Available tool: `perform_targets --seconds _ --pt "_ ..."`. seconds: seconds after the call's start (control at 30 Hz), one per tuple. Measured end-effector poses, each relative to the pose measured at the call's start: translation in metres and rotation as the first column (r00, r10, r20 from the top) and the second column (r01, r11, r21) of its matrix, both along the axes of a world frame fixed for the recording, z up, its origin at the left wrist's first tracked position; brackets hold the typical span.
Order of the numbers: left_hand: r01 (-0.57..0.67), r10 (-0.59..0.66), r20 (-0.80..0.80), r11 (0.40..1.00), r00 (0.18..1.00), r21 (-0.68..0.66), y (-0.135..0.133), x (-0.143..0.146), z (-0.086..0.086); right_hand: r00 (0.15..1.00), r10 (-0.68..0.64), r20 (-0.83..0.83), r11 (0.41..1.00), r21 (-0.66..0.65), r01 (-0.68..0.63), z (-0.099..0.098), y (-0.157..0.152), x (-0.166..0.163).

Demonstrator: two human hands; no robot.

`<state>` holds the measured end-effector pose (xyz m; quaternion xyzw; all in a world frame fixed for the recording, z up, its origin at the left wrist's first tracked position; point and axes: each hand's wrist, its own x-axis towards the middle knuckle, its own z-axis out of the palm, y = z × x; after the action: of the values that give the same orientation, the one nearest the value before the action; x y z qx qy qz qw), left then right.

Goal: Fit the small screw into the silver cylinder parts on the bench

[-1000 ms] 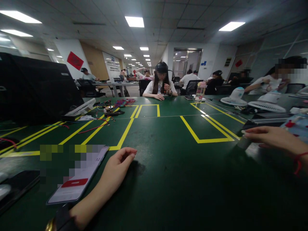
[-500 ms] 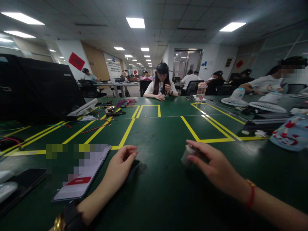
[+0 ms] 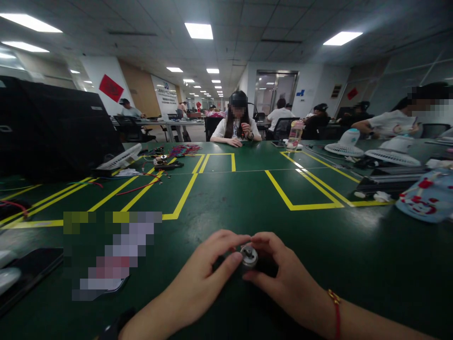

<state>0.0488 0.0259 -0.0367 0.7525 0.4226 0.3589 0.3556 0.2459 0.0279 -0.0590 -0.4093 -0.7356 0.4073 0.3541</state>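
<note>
Nearest of all, a dark band [image 3: 118,325] is seen on the left wrist, and a red cord bracelet with gold beads [image 3: 337,314] is worn on the right. Just ahead, a small silver metal cylinder [image 3: 249,257] is held upright, right between the two hands! Its right side is clamped by the thumb and fingers of the right hand [image 3: 288,269]; its left side is pinched by the thumb and fingertips of the left hand [image 3: 203,271]. Whether its base is rested on the dark green tabletop [image 3: 226,208] cannot be told, since it is hidden.

Out to the left, a pale flat phone [image 3: 123,255] is largely masked by pixelation, and beyond it a rounded white mouse [image 3: 9,279] is set on a flat black slab [image 3: 38,264].

Farther up, outlines are marked in yellow tape [image 3: 314,207], flanked on the right by a light-blue, red-patterned pouch [image 3: 426,196]. On the left, a thin red wire [image 3: 138,190] is strewn across the tape, and a tangle of coloured wires [image 3: 186,150] is heaped beyond. At the far edge, a clear bottle with a pink top [image 3: 294,137] is stood near a seated person in white [image 3: 237,125].
</note>
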Motion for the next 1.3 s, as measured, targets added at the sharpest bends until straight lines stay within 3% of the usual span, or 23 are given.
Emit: perform_targets --seconds 0.07,0.23,0.37,0.5,0.63,0.77,0.87,0.97,1.03,1.1,1.2,1.27,1.3 --pt "-0.015 0.016 0.034 1.0 0.999 -0.026 -0.005 0.013 0.005 0.999 0.031 -0.012 0.999 -0.024 -0.031 0.002 0.0 -0.002" --pt "-0.251 0.259 0.098 0.964 0.961 -0.085 0.005 0.009 0.005 0.997 -0.01 0.078 0.996 0.085 0.004 0.006 -0.003 -0.001" --pt "-0.202 0.197 -0.145 0.979 0.97 -0.02 0.009 -0.001 -0.009 0.991 -0.058 0.124 0.987 0.155 0.038 0.007 -0.005 0.004" --pt "-0.139 0.167 -0.338 0.985 0.926 0.106 0.002 0.003 -0.024 0.99 -0.033 0.136 0.988 0.154 0.011 0.006 -0.007 0.006" --pt "-0.126 0.137 -0.325 0.991 0.936 0.055 0.001 -0.002 -0.024 0.989 -0.034 0.144 0.993 0.112 0.018 0.01 -0.003 0.008" --pt "-0.231 0.22 -0.157 0.971 0.963 -0.056 0.011 -0.023 -0.015 0.951 -0.246 0.186 0.961 0.172 0.215 0.029 0.026 0.036" --pt "-0.364 0.373 0.005 0.908 0.928 -0.209 0.022 -0.039 -0.013 0.822 -0.467 0.326 0.882 0.246 0.403 0.04 0.062 0.088" --pt "-0.434 0.503 0.163 0.839 0.849 -0.328 0.031 -0.046 -0.017 0.567 -0.663 0.489 0.747 0.372 0.551 0.034 0.093 0.157" --pt "-0.446 0.551 0.249 0.813 0.796 -0.374 0.034 -0.047 -0.022 0.426 -0.724 0.542 0.674 0.429 0.601 0.025 0.105 0.201" --pt "-0.428 0.567 0.318 0.805 0.76 -0.412 0.036 -0.047 -0.026 0.339 -0.748 0.571 0.63 0.449 0.634 0.017 0.11 0.234" --pt "-0.409 0.566 0.353 0.805 0.745 -0.429 0.036 -0.046 -0.028 0.258 -0.738 0.623 0.611 0.457 0.646 0.014 0.108 0.246" --pt "-0.422 0.566 0.333 0.806 0.754 -0.414 0.035 -0.045 -0.026 0.159 -0.797 0.583 0.551 0.594 0.585 0.018 0.098 0.224" --pt "-0.431 0.566 0.317 0.806 0.761 -0.405 0.035 -0.045 -0.025 0.149 -0.828 0.54 0.53 0.667 0.524 0.021 0.09 0.204"
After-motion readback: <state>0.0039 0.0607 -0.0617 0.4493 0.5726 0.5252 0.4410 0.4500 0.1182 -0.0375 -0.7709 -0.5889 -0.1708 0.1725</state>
